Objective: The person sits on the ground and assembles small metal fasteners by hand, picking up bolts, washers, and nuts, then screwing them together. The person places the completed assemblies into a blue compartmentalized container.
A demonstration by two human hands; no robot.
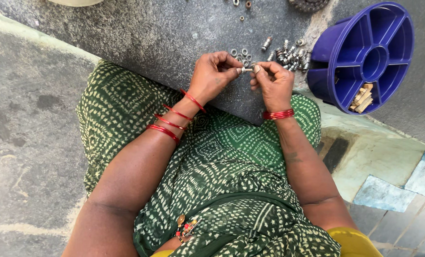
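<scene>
Fingers of both hands, left hand (214,76) and right hand (272,82), pinched on small bolt (247,69) beside blue compartment tray (341,43).

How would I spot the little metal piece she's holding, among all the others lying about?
Start at the blue sectioned tray on its side at the right, then move left past the pile of bolts on the grey slab. The held bolt is the only piece off the ground, pinched between the left hand and right hand.
</scene>
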